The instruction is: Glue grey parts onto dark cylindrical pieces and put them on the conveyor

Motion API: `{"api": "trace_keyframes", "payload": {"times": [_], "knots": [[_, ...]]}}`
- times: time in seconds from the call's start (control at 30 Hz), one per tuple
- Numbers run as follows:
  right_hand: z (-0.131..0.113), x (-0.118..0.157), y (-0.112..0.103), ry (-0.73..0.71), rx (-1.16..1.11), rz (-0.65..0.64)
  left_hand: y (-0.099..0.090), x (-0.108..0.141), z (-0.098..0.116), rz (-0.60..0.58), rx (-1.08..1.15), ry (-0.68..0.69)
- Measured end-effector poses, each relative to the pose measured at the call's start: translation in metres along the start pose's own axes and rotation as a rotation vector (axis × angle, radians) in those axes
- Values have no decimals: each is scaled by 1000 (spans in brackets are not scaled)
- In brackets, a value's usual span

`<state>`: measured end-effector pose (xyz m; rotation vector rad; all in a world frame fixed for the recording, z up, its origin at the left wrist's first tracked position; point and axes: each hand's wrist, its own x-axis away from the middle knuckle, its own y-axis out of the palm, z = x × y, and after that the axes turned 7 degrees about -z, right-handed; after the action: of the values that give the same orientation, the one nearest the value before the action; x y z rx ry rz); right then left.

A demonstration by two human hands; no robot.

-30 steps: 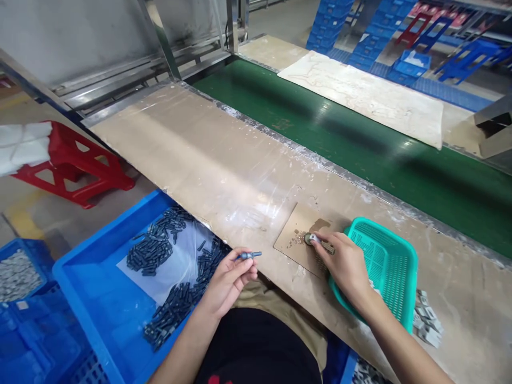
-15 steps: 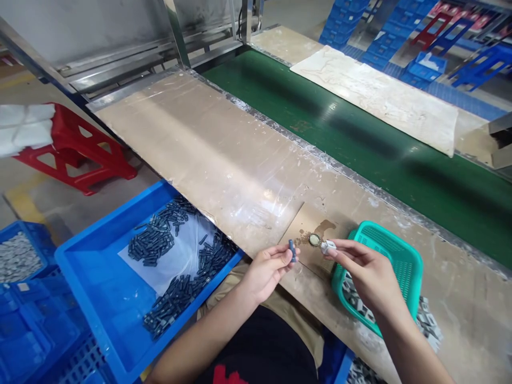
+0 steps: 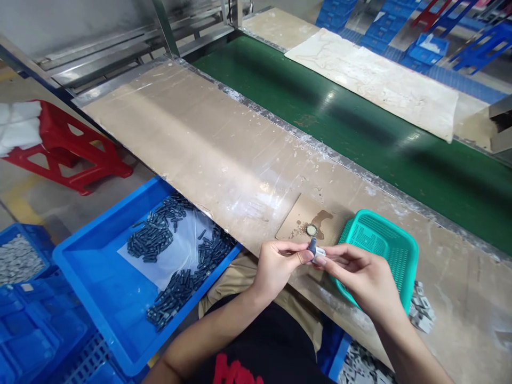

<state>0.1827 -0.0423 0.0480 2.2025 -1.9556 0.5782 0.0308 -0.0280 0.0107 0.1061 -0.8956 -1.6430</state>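
Note:
Between the thumb and fingers of my left hand [image 3: 279, 265] is a small dark blue-grey plastic pin [image 3: 312, 245], held upright. My right hand [image 3: 364, 274] pinches a small light-grey plastic block [image 3: 319, 254]. Pin and block touch in front of me; whether one sits inside the other I cannot make out. Just beyond my fingertips a small round cap [image 3: 311, 230] with pale contents lies on a stained cardboard piece [image 3: 295, 216]. A green plastic basket [image 3: 412, 266] stands beside my right hand, partly covered by it.
At my left, a large blue tray [image 3: 92, 288] holds many dark pins [image 3: 150, 240]. Loose grey blocks [image 3: 422, 309] lie right of the basket, and more parts [image 3: 360, 368] fill a bin below. A green conveyor belt [image 3: 276, 88] runs behind the worktable. A red stool [image 3: 80, 149] stands far left.
My hands have come together, bringing the pin against the grey block. The right hand and block have moved away from the round cap toward me. The view has shifted slightly.

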Motion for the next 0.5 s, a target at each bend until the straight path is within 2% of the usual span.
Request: {"api": "trace_keyframes", "payload": {"times": [0.17, 0.23, 0.3, 0.33, 0.37, 0.43, 0.5], "knots": [[2, -6, 8, 5, -75, -56, -3, -4, 5, 2, -175, 41], [4, -14, 9, 5, -39, -59, -7, -10, 7, -44, -226, 36], [6, -30, -2, -23, 107, 27, -15, -16, 12, -90, -279, 46], [6, -41, -15, -56, 212, 133, -22, -18, 17, -70, -313, 79], [6, -53, -32, -93, 317, 269, -32, -17, 23, -1, -357, 141], [4, -80, -78, -171, 456, 575, -63, -11, 38, 275, -467, 336], [2, -103, -132, -165, 451, 698, -108, 1, 52, 622, -587, 517]]}}
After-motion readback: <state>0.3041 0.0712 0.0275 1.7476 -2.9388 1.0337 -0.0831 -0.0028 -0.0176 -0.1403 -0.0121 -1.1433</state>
